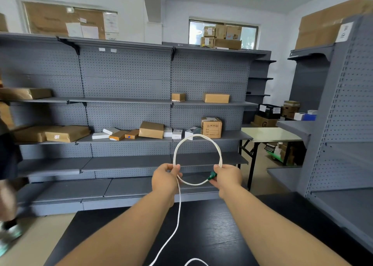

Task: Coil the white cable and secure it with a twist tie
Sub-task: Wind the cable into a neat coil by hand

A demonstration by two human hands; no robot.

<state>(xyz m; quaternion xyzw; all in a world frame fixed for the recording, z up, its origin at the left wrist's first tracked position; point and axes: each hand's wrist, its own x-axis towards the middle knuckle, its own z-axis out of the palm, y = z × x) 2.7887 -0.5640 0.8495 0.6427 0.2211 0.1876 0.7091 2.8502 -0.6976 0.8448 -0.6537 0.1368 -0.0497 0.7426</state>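
A white cable (196, 136) forms one round loop held up in the air in front of me, above the black table (203, 235). My left hand (165, 178) pinches the loop's left side where the strands cross. My right hand (228, 178) grips the loop's right side and holds the green connector (212, 175) at the cable's end. From my left hand the rest of the cable hangs down to the table and runs out of the bottom of the view. No twist tie is visible.
Grey pegboard shelving (125, 102) with cardboard boxes stands behind the table. Another grey shelf unit (343, 124) rises at the right. A folding table (268, 134) stands at the back right. Part of another person (8, 185) shows at the left edge.
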